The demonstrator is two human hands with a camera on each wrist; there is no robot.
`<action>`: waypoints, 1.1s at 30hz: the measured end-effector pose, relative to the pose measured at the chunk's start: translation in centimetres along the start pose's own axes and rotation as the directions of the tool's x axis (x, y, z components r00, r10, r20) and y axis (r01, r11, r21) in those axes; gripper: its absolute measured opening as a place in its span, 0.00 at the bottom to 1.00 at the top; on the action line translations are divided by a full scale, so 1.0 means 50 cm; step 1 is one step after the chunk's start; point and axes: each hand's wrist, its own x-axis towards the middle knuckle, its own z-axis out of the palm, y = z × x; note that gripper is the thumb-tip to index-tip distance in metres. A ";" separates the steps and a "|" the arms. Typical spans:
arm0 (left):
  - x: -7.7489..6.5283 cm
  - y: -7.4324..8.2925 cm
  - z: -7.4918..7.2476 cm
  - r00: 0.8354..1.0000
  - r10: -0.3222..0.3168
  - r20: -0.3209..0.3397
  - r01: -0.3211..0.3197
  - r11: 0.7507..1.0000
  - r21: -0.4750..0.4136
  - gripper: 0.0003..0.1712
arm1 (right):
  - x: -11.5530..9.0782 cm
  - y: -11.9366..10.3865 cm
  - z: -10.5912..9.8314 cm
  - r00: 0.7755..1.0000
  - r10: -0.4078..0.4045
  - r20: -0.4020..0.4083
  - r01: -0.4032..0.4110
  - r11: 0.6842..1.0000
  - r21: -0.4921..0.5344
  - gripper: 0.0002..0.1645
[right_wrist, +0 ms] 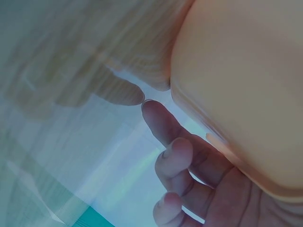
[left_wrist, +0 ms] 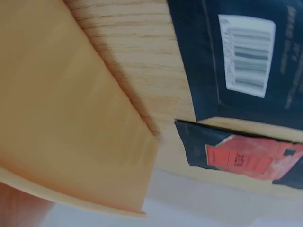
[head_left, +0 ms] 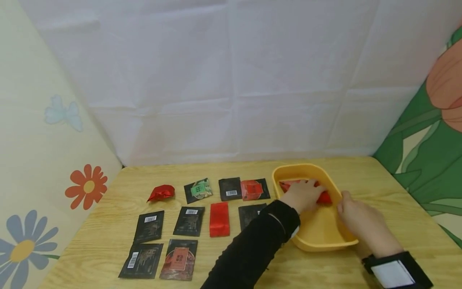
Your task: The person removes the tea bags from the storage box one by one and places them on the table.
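My left hand (head_left: pixel 304 196) reaches down inside a yellow plastic tub (head_left: pixel 325 242), its fingers over red packets (head_left: pixel 325 198) lying at the tub's far end. The hand covers part of these packets, and I cannot tell whether its fingers grip one. At the tub's right side, my right hand (head_left: pixel 362 220) holds the rim. In the right wrist view its bent fingers (right_wrist: pixel 177 156) lie along the outside of the tub wall (right_wrist: pixel 241 80). The left wrist view shows the tub's outer wall (left_wrist: pixel 71 109) close up.
Left of the tub, several flat sachets lie on the wooden table (head_left: pixel 108 224): black barcode-side-up ones (head_left: pixel 189 221), a green-labelled one (head_left: pixel 198 190), red-labelled ones (head_left: pixel 254 189) and a plain red packet (head_left: pixel 219 219). A crumpled red packet (head_left: pixel 161 193) sits farther left. White cloth (head_left: pixel 231 80) hangs behind.
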 end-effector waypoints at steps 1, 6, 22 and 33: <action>-0.002 0.001 -0.001 1.000 0.002 -0.003 -0.002 1.000 0.008 0.25 | 0.000 0.000 0.000 1.000 0.003 0.004 -0.003 1.000 0.000 0.18; -0.015 0.004 -0.008 0.999 0.039 -0.030 -0.037 0.998 0.048 0.19 | 0.002 0.001 -0.001 0.999 0.020 0.026 -0.020 1.000 -0.006 0.18; -0.012 -0.009 -0.004 1.000 0.029 -0.013 -0.029 0.999 0.030 0.31 | 0.000 -0.001 0.002 1.000 0.009 0.011 -0.009 1.000 -0.007 0.18; -0.011 -0.024 -0.001 0.998 0.039 -0.041 -0.034 0.994 0.101 0.36 | 0.000 -0.004 0.002 1.000 0.006 0.011 -0.005 1.000 -0.012 0.19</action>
